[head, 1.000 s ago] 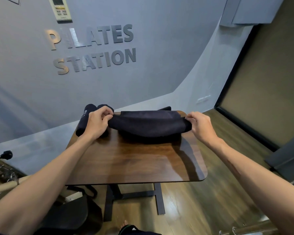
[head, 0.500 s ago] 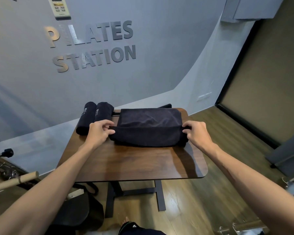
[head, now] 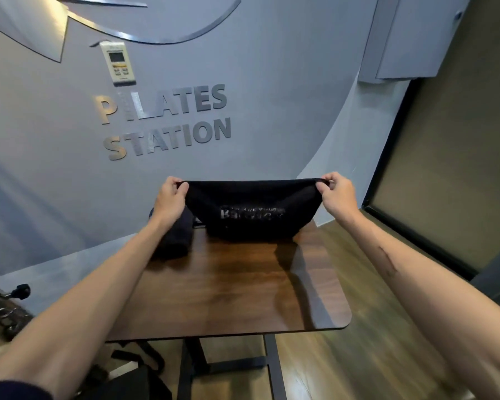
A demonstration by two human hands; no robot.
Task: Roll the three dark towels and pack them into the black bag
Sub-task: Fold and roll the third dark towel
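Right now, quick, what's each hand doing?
Left hand: pinching the left corner of the dark towel.
Right hand: pinching its right corner.

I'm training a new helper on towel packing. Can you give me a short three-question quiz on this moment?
1. True or false: both hands pinch the towel.
2. What lies by the left hand? A) rolled towel B) bottle C) shoe
3. Fill in: the towel's lower part touches the ____.

Key:
1. True; the right hand holds the other corner.
2. A, the rolled towel.
3. table.
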